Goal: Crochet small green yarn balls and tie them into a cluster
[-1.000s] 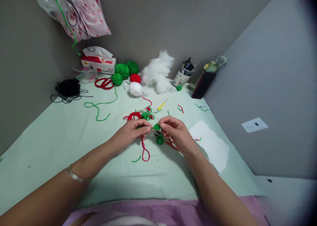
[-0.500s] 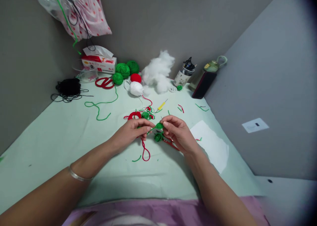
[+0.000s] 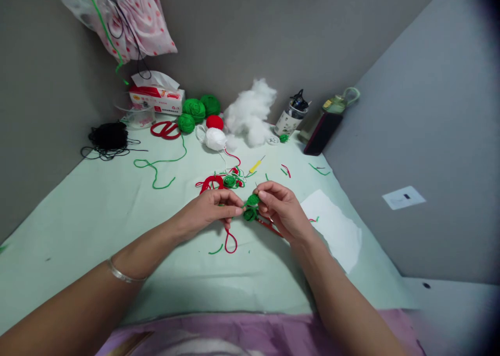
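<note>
In my right hand (image 3: 279,207) a small green crocheted piece (image 3: 253,200) is pinched between thumb and fingertips. A thin metal tip pokes up above those fingers; its lower part is hidden. My left hand (image 3: 213,208) is closed just left of the piece, its thumb and forefinger pinching the green yarn that leads from it. Directly below the piece lies a small green yarn ball (image 3: 250,214). Beside that ball a red object (image 3: 270,227) runs partly under my right hand. A red yarn loop (image 3: 231,241) hangs out below my left fingers onto the table.
Beyond my hands lie a red yarn coil (image 3: 211,183), green and red scraps and a yellow-handled hook (image 3: 255,166). Farther back are red-handled scissors (image 3: 166,130), white stuffing (image 3: 250,111), yarn balls and a bottle (image 3: 328,116). White paper (image 3: 336,231) lies right.
My left fingers have come closer to the green piece, and the strand that stretched between the hands now shows shorter. My right hand has hardly moved.
</note>
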